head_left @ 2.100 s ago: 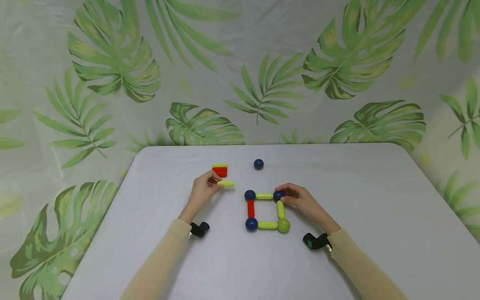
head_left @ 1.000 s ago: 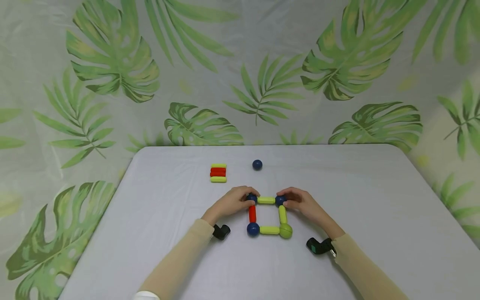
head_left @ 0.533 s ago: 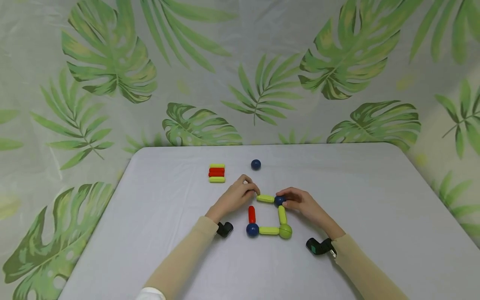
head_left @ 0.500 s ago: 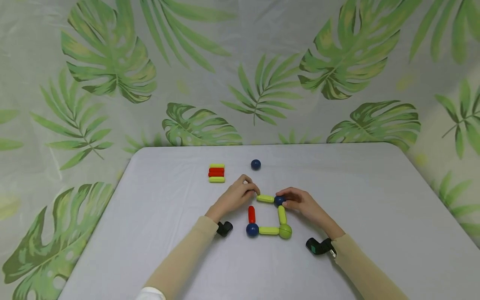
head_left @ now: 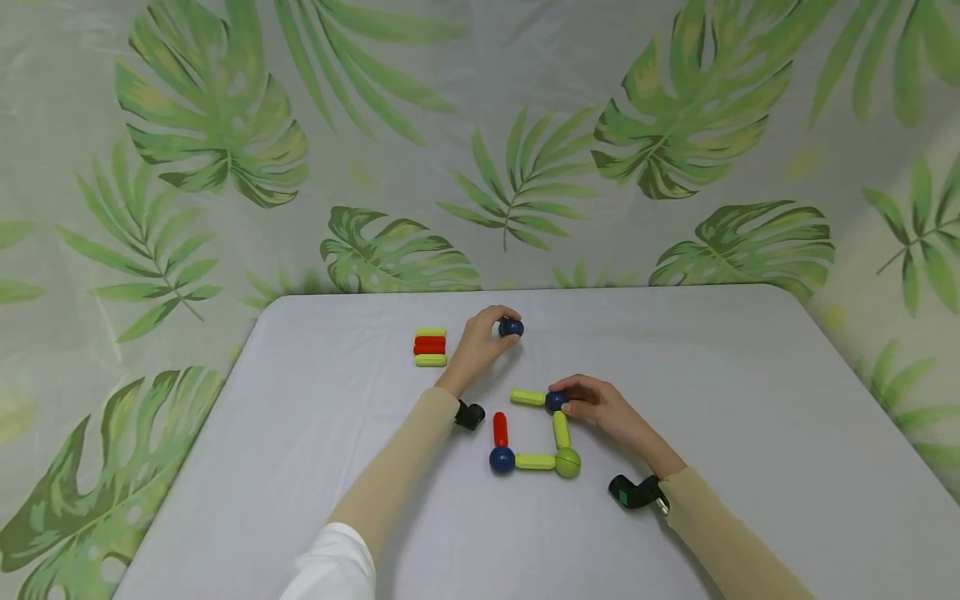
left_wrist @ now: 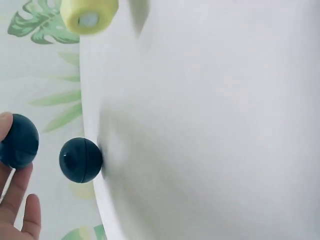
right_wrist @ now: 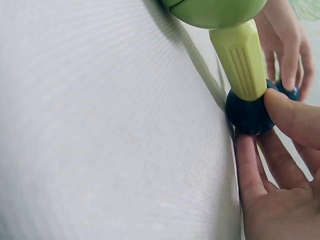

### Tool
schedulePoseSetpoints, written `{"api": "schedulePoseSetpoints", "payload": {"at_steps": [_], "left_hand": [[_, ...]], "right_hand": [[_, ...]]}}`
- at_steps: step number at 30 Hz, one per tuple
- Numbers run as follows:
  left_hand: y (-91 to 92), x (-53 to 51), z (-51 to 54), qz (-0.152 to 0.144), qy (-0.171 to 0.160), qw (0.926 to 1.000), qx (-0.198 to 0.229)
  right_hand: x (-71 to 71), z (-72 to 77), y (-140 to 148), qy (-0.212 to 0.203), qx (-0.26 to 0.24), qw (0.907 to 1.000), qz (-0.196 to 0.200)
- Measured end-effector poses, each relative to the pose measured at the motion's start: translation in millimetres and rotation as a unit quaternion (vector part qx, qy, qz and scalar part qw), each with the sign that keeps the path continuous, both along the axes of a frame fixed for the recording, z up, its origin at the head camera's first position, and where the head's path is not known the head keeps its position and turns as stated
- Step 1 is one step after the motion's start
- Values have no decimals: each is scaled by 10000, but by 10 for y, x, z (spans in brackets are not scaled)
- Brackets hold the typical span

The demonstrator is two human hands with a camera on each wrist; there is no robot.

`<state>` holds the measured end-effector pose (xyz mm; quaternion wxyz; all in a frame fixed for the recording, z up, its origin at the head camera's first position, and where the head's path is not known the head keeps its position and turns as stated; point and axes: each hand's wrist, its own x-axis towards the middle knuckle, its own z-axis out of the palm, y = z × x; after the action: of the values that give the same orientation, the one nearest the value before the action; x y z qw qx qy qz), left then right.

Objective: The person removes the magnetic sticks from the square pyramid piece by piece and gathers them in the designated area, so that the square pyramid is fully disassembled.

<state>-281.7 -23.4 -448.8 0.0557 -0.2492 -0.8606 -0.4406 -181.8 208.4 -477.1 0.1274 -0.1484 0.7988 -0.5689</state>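
Observation:
My left hand [head_left: 478,342] is at the back of the table, pinching a dark blue ball [left_wrist: 22,142]. In the left wrist view a second blue ball [left_wrist: 80,160] sits on the table just apart from it; in the head view the two cannot be told apart. My right hand [head_left: 603,408] grips the blue corner ball [head_left: 556,402] between thumb and fingers. That ball joins a yellow-green rod [head_left: 528,397], its left end free, and another rod [head_left: 562,429] running down to a green ball [head_left: 567,462]. A lower yellow-green rod [head_left: 535,462] links to a blue ball [head_left: 502,460] with a red rod [head_left: 500,429].
Left of my left hand lies a row of loose rods: yellow-green ones [head_left: 431,361] outside, red ones [head_left: 430,345] between. A white cloth covers the table [head_left: 675,358]. Behind it hangs a leaf-patterned backdrop [head_left: 420,167].
My left hand laid a yellow-green rod with the loose rods, then took the upper-left blue ball off the square and moved back. The square's upper-left corner is open. My right hand kept its grip.

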Motion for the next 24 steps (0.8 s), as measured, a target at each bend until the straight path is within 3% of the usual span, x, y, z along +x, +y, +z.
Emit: {"api": "schedulePoseSetpoints", "payload": {"at_steps": [5,11,18,21,24], "left_hand": [[161,-208,-6,-182,-167,9993,-269],[270,-355,-85,-145,-208,9971,-719],[329,-424,-88,-61,-61,9886,-1506],[324,-426,-86,-96,-115,9879,-1544],[296,-417,-89,-117,-167,9910,-1320]], "right_hand": [[-2,-10,-4,-51,-84,10000,-3],[6,6,4,-62,-102,9999,16],[13,12,4,-114,-107,9999,-8],[10,8,4,-111,-101,9999,-12],[6,-2,10,-81,-66,9999,-26]]}}
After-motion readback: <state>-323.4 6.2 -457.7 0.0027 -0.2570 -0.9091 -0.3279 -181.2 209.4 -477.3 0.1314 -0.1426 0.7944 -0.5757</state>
